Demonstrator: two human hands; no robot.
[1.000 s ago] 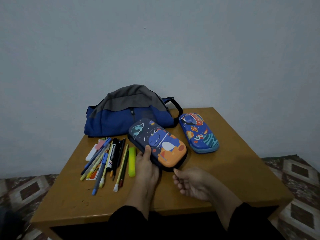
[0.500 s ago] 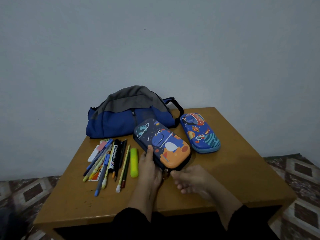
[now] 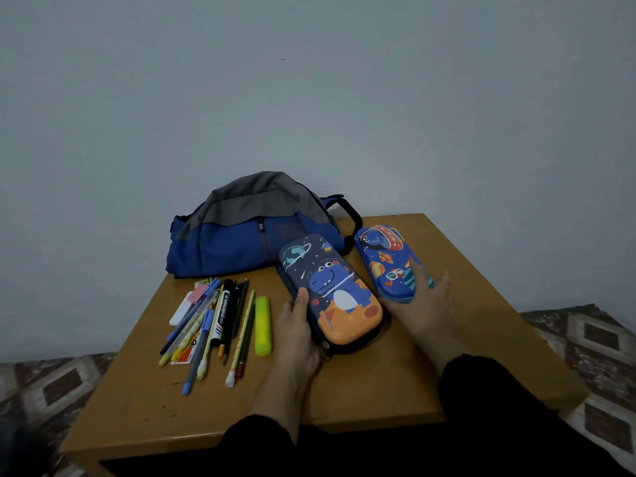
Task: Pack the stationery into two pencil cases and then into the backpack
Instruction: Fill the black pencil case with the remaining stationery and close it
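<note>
A dark blue dinosaur pencil case (image 3: pixel 330 290) lies closed on the wooden table (image 3: pixel 464 339). My left hand (image 3: pixel 297 333) grips its near left edge, thumb on the lid. To its right lies a blue rocket pencil case (image 3: pixel 387 261), also closed. My right hand (image 3: pixel 425 304) rests on that case's near end with fingers spread over it. Several pens, pencils and markers (image 3: pixel 213 321) lie in a loose row at the left, with a yellow highlighter (image 3: pixel 262 325) beside them. The blue and grey backpack (image 3: pixel 254 225) sits at the back, zipped.
A white eraser and small cards (image 3: pixel 184 306) lie under the pens' far ends. The table stands against a plain grey wall. Patterned floor shows on both sides. The table's front edge is close to my sleeves.
My right hand left the near end of the dinosaur case and moved right and forward onto the rocket case. My left hand kept its grip on the dinosaur case.
</note>
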